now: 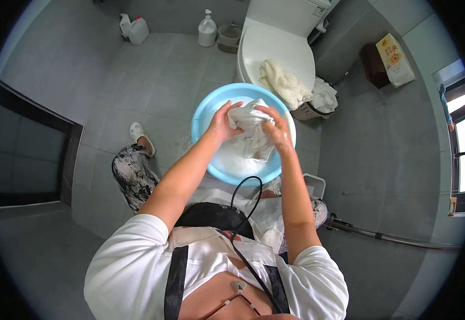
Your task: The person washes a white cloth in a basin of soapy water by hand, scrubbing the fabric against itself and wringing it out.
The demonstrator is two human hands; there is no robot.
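Observation:
A light-blue plastic basin [199, 113] stands on the floor in front of me, with white suds [232, 160] inside. Over it, both my hands hold up a wet white cloth [253, 121], bunched at the top and hanging toward the suds. My left hand [223, 124] grips its left side, fingers curled against the fabric. On the other side my right hand [277, 129] is closed round a fold of it. The cloth's exact kind cannot be made out.
Behind the basin is a white toilet [264, 50] with a cream knitted cloth [285, 85] on its lid. A lined waste bin [323, 98] stands beside it. A white pump bottle [207, 32], a small bucket [229, 37] and white jugs [136, 31] are along the back wall.

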